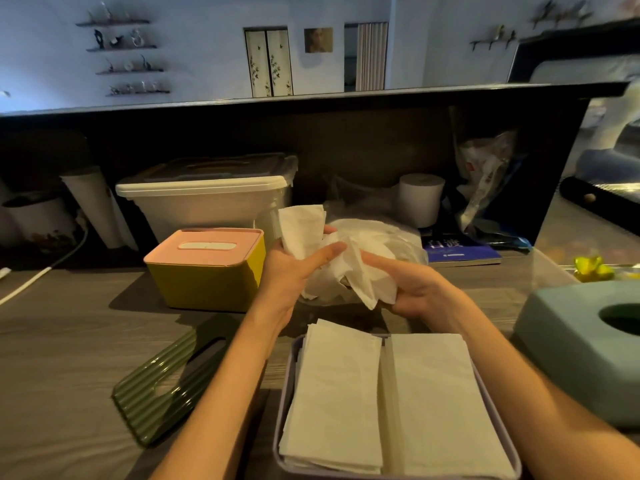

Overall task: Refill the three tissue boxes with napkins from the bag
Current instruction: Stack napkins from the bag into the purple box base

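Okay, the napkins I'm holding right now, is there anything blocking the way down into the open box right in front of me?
Nothing visible blocks it. Both the left hand and right hand hold the bunch of napkins above the open box. Its top is uncovered, with two napkin stacks already inside; the green lid lies off to the left.

I see the open lavender tissue box [498, 403] nearest me, holding two flat napkin stacks [332, 403]. Behind it lies the clear napkin bag [391, 237]; a yellow box with pink lid [207, 268] sits left, a teal box [568, 344] right.
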Demonstrator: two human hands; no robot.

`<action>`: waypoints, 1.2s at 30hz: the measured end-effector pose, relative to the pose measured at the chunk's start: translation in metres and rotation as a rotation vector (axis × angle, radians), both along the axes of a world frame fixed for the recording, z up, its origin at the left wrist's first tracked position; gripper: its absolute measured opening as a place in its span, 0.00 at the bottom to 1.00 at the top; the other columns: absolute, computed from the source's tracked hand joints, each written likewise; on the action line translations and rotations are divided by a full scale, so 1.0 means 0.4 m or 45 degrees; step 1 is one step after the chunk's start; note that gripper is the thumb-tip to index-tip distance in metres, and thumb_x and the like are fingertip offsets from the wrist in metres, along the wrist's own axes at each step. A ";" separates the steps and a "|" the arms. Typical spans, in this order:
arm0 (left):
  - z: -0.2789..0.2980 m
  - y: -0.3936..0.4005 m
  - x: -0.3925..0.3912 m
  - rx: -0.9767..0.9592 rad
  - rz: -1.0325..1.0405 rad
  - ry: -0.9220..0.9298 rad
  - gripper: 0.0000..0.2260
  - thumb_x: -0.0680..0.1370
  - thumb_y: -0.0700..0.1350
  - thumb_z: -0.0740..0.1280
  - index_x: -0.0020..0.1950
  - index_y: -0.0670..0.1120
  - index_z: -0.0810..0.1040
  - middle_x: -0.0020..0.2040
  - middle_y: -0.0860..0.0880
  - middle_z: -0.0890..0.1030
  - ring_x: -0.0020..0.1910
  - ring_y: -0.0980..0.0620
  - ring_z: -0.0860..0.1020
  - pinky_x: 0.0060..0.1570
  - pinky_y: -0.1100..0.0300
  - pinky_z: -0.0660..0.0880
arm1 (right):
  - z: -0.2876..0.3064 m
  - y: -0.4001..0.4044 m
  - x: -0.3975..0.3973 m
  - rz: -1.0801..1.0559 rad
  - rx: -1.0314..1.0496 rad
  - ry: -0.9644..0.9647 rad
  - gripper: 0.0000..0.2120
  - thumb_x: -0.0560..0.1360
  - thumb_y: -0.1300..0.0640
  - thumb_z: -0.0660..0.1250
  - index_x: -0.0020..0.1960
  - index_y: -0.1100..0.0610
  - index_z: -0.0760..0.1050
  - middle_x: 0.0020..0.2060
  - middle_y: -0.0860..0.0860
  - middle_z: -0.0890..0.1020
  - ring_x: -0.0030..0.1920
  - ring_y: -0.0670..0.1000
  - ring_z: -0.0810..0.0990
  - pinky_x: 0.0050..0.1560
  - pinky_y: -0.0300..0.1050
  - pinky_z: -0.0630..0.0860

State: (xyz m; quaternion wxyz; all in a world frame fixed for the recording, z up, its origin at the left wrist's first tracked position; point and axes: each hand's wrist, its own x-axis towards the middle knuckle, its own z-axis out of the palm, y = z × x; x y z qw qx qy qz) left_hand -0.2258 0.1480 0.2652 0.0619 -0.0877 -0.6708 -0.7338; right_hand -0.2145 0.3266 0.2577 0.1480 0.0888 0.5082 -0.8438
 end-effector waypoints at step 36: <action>0.010 0.038 0.015 -0.265 0.343 0.315 0.25 0.73 0.48 0.77 0.68 0.51 0.73 0.55 0.55 0.75 0.53 0.56 0.77 0.47 0.67 0.77 | 0.010 0.027 -0.007 -0.301 1.214 0.712 0.26 0.69 0.41 0.78 0.62 0.46 0.74 0.51 0.42 0.80 0.50 0.43 0.80 0.42 0.34 0.76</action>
